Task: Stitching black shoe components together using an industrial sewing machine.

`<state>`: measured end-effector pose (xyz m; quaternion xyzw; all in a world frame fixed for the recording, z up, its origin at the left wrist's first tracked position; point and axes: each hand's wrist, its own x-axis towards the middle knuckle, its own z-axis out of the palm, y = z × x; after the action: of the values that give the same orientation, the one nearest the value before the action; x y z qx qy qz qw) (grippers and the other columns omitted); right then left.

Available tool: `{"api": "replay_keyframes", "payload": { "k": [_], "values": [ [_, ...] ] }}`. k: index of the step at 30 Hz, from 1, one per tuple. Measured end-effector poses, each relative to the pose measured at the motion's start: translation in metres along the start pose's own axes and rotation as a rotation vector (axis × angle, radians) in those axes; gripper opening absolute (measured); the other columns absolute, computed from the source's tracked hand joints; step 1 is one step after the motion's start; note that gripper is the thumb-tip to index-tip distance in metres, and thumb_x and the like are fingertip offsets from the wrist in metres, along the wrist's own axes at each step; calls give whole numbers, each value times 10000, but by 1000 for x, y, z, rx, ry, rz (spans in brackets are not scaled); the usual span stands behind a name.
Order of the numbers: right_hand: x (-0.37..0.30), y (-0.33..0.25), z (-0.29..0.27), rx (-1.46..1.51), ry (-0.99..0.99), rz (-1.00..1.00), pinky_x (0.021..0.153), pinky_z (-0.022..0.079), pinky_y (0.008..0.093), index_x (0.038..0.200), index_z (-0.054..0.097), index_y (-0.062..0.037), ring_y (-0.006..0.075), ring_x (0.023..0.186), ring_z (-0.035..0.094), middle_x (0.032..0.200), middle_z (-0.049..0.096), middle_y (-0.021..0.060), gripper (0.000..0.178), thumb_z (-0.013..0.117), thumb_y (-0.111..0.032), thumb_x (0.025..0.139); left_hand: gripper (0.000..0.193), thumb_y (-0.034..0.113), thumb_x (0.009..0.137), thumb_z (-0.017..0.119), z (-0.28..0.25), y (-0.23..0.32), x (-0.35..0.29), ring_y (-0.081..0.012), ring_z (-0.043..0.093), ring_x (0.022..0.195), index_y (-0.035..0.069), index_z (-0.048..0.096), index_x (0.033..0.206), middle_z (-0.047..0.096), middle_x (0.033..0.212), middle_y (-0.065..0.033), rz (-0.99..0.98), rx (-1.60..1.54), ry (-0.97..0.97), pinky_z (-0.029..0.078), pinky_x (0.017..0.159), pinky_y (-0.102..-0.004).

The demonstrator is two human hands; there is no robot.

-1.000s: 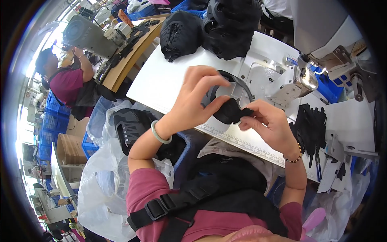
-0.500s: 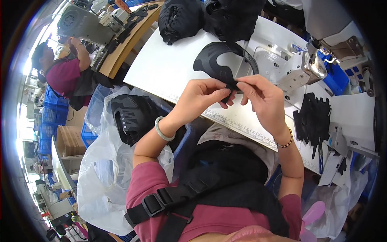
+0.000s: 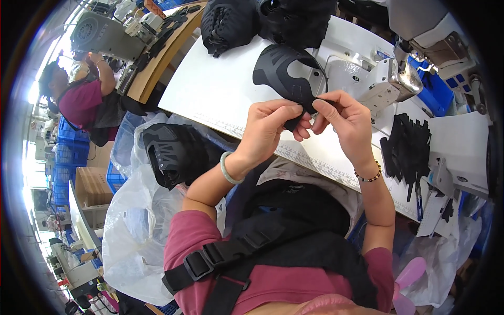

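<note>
My left hand point(image 3: 270, 123) and right hand point(image 3: 344, 119) pinch the narrow end of a curved black shoe-upper piece point(image 3: 269, 68) over the white table point(image 3: 207, 86), left of a sewing machine point(image 3: 386, 84); black strips point(image 3: 405, 149) lie to the right.

Light strongest from my left: the bright strip point(image 3: 27, 168) along the rim is burnt to pure white, with a blue-violet fringe on that edge. White worktop point(image 3: 207, 86) before me bright, fairly evenly lit, near washed out. My left hand point(image 3: 268, 123) and right hand point(image 3: 345, 123) read clear. Black piece point(image 3: 279, 75) at my fingertips shows surface detail on its broad part, goes nearly solid dark where I pinch it. Hard glints on the metal machine arm point(image 3: 407, 81); pale sheen on the plastic bag point(image 3: 128, 247). Fisheye bends straight edges; corners fall to black; far-left background squeezed, soft.
</note>
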<state>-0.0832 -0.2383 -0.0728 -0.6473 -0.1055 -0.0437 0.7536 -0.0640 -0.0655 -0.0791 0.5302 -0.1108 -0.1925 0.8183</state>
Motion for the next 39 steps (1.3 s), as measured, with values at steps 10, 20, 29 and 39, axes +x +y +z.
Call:
{"api": "replay_keyframes", "payload": {
  "k": [10,20,29,39],
  "values": [
    [-11,3,-7,-243,-132,-140,586,503,212,988,663,22,119,618,624,796,606,57,190,604,66,813,751,535,937,233,-55,-7,7,-329,613,976,-128,545,1102,592,1072,-282,-241,-251,-198,473,882,-390],
    [-25,47,31,-748,-391,-276,674,520,332,1386,296,-44,293,901,617,1233,508,174,653,621,-83,821,484,39,912,492,-182,26,65,-136,622,942,75,338,1370,589,1150,-72,128,-321,55,522,801,-244],
    [-15,55,22,-727,-325,-177,665,535,309,1326,386,-52,236,825,633,1186,527,152,529,591,-47,838,485,215,847,622,-302,86,201,-150,401,1190,131,486,1304,511,1256,25,243,276,335,284,977,-410],
    [-8,41,18,-752,-279,-231,626,523,295,1157,529,-63,220,748,634,1130,553,114,329,587,-35,835,466,266,845,632,-298,120,249,-213,623,864,-6,524,1207,641,980,-159,579,940,896,482,778,-329]
  ]
}}
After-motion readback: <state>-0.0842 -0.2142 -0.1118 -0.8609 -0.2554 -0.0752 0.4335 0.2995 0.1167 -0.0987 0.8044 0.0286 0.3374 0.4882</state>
